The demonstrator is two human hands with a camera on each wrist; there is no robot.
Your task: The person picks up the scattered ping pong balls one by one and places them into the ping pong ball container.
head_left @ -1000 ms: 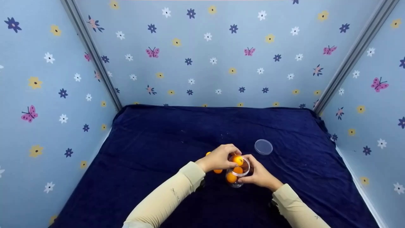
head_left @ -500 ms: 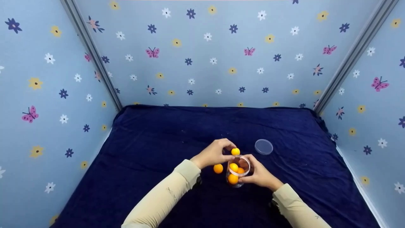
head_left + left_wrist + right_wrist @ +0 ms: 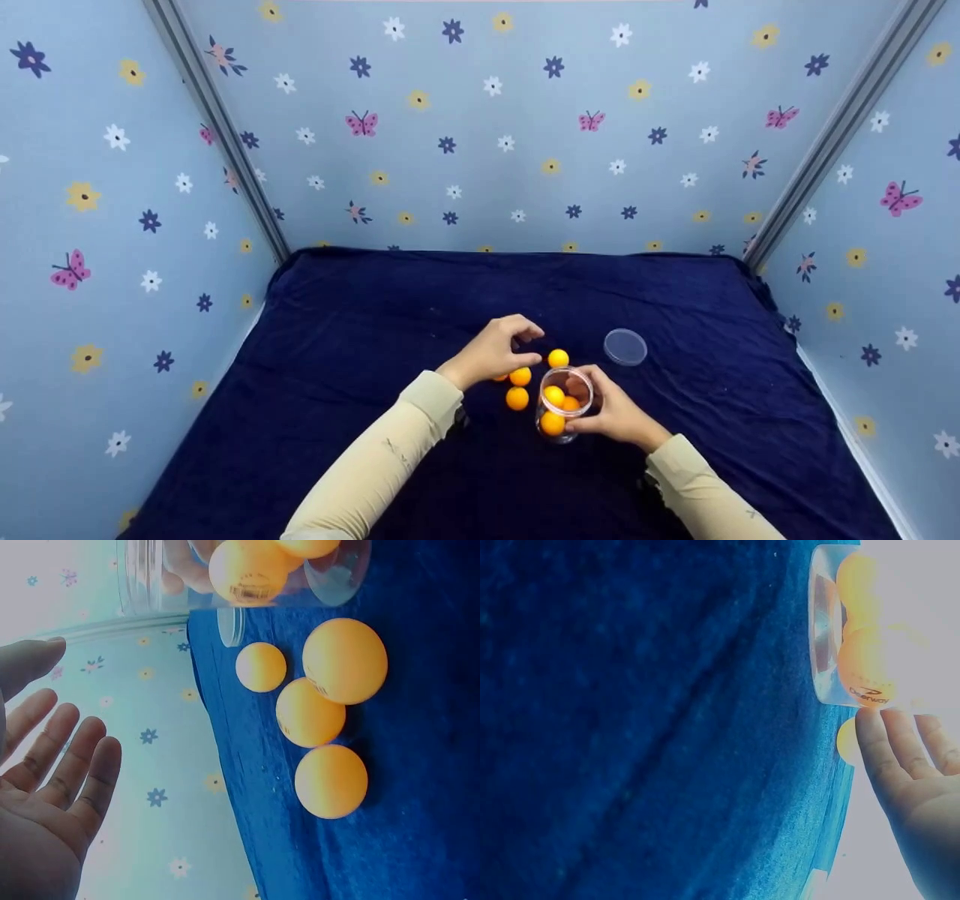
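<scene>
My right hand (image 3: pixel 619 412) grips a clear round jar (image 3: pixel 544 391) from its right side; the jar's top is uncovered. Inside lie orange table tennis balls (image 3: pixel 553 424), also seen through the wall in the left wrist view. My left hand (image 3: pixel 496 349) hovers to the left of the jar, fingers loosely bent and holding nothing. Below and beside it, several more orange balls (image 3: pixel 517 399) rest on the cloth, one partly hidden under the hand. Another loose ball (image 3: pixel 558 359) sits just behind the jar.
A clear round lid (image 3: pixel 625 347) lies on the dark blue cloth (image 3: pixel 390 300), behind and to the right of the jar. Light blue walls with flowers and butterflies (image 3: pixel 480 112) enclose the back and both sides, with grey posts (image 3: pixel 225 127) in the corners.
A ball at my left fingertips over the jar's mouth dropped inside. My left hand then drew back to the left, uncovering loose balls. The right hand and jar stayed in place.
</scene>
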